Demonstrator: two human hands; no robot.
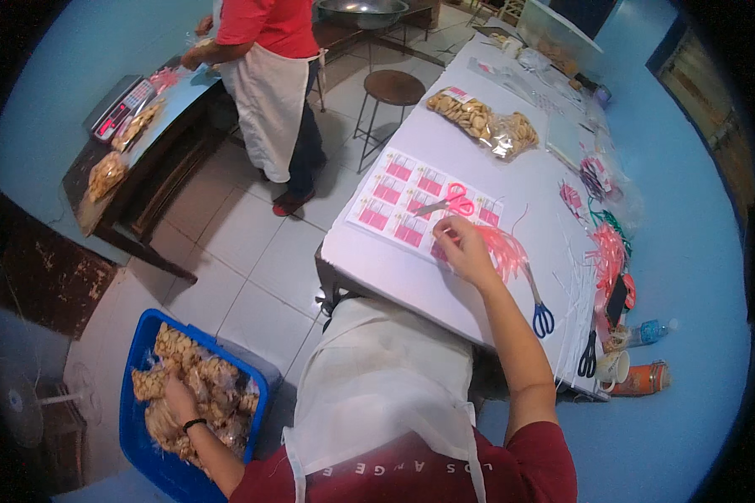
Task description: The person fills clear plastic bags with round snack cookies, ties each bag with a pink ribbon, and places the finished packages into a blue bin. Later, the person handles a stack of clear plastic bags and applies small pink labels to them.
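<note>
My left hand (179, 399) reaches down among clear bags of round tan biscuits (217, 377) in a blue plastic bin (259, 377) on the floor; its fingers are partly hidden. My right hand (462, 245) is bent over the table, fingertips close together, at the edge of printed pink-and-white label sheets (377, 214) and beside pink plastic ribbon strips (509, 248). Whether it pinches something cannot be told. Pink-handled scissors (456, 200) lie on the sheets just above it. Blue-handled scissors (541, 317) lie to its right. Two filled biscuit bags (478, 119) rest farther up the table.
A person (264, 82) in a white apron stands at a side table with a digital scale (123, 110) and bagged biscuits (107, 176). A round stool (393, 88) stands between the tables. Black-handled scissors (587, 358), a mug (613, 370) and a plastic bottle (651, 332) line the right edge.
</note>
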